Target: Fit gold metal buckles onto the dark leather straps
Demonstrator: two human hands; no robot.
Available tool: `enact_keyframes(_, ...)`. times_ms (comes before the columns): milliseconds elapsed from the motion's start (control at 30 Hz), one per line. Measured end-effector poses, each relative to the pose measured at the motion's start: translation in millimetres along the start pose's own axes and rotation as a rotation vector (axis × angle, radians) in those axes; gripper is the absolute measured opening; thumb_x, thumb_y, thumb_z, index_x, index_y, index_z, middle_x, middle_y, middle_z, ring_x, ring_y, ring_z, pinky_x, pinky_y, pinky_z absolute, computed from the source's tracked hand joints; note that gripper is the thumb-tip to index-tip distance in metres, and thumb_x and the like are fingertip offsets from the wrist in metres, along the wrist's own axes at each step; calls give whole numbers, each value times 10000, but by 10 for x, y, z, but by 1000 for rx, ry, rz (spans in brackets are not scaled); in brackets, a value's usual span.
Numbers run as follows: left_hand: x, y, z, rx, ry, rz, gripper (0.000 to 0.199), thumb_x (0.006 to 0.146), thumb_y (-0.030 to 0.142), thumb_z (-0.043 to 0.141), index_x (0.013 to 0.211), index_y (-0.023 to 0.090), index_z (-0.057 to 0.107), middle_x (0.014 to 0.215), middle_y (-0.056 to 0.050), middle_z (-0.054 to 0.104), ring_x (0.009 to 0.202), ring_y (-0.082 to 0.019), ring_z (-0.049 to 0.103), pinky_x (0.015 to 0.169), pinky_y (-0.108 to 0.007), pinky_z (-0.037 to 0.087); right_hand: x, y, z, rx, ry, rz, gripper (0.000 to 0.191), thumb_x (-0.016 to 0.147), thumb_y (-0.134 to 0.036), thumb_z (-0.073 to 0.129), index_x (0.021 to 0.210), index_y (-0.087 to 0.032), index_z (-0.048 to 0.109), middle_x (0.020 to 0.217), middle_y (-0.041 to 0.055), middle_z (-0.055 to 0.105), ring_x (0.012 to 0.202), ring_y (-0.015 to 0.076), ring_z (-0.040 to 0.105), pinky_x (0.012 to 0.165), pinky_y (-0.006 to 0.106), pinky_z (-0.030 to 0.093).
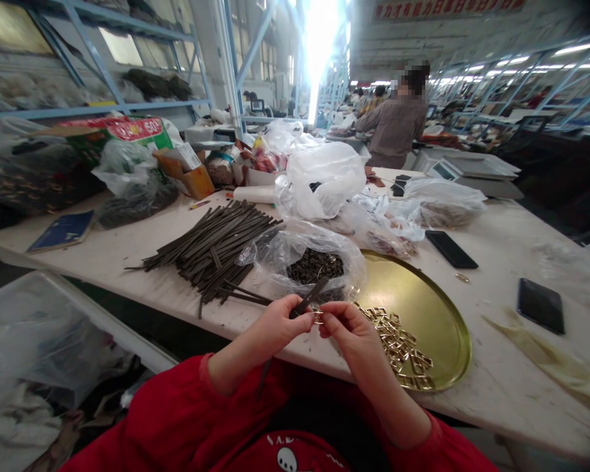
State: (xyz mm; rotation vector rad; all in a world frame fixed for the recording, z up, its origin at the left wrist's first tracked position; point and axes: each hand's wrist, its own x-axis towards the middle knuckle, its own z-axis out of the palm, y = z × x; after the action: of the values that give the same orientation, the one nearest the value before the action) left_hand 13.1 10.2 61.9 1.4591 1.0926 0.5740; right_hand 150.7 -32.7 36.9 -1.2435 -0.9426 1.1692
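My left hand (288, 322) pinches a dark strip (309, 296) whose end rises past the fingertips. Close beside it, my right hand (347, 324) has its fingers closed on a small gold buckle (318, 316), which sits between both hands against the strip. Many gold buckles (398, 347) lie on the near part of a round gold tray (442, 314) at the right. Behind my hands is an open clear bag (351, 262) with small dark pieces (314, 264). A pile of long dark strips (221, 242) spreads over the table to the left.
On the table (501, 262) are two black phones (451, 249) (541, 305), a blue booklet (61, 231), plastic bags (324, 177) and a scale (467, 165). A person (396, 124) stands beyond, back turned. Blue shelving (93, 59) rises at the left.
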Motion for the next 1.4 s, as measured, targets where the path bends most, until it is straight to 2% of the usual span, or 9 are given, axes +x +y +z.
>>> enact_keyframes(100,-17,-25,34,-99,-36,-57,169,700,340,488,713,171,475,550,68,455,395,-42,277,378,-181,195,-44,46,34,152,21,68,274,640,-408,689,772,-204,563,655,-27,619,585,118,566,616,286,466)
enact_keyframes(233,-50,-22,28,-95,-16,-43,205,711,369,498,691,167,467,540,68,444,397,-40,278,375,-179,195,-88,94,43,180,-32,96,273,659,-395,685,779,-196,540,664,-27,610,605,117,569,613,276,458)
enact_keyframes(500,-78,-34,-19,18,-65,37,290,771,416,486,630,163,495,517,65,431,445,-60,319,449,-199,255,-81,127,12,-21,-117,-81,187,726,-317,634,845,-208,539,672,-29,598,589,103,525,552,239,392)
enact_keyframes(667,-51,-98,14,-40,-83,75,150,749,302,528,728,154,512,641,34,526,590,-86,455,565,-198,345,-106,129,65,168,-77,7,211,706,-315,650,858,-207,553,654,-43,594,558,85,516,536,225,403)
enact_keyframes(800,-6,-110,-2,-3,-104,33,140,770,281,493,708,156,493,633,37,517,554,-76,427,529,-188,330,-87,147,70,216,-62,60,256,663,-337,685,848,-195,580,654,-33,616,551,90,540,554,239,434)
enact_keyframes(900,1,-96,-60,80,-126,38,251,821,359,425,696,155,498,596,42,489,490,-71,361,490,-192,303,-41,160,26,234,-8,83,263,645,-327,707,845,-195,598,667,-37,615,550,83,549,564,235,451)
enact_keyframes(1067,-88,-112,-172,315,-119,106,253,853,309,366,735,156,528,644,26,498,614,-104,447,602,-209,354,25,130,-17,484,59,206,284,601,-281,748,841,-200,619,690,-48,596,571,65,563,578,208,490)
enact_keyframes(1233,-120,-181,-191,439,-120,154,241,866,281,354,906,177,568,757,6,570,694,-128,498,655,-223,379,23,89,14,636,52,388,323,555,-226,780,842,-196,634,661,-50,592,565,55,574,550,169,499)
enact_keyframes(1400,-88,-184,-135,449,-98,171,210,862,264,382,933,185,562,870,-18,621,788,-147,543,718,-239,392,-32,108,84,638,14,457,320,546,-227,786,825,-194,633,633,-56,585,539,49,556,539,167,488)
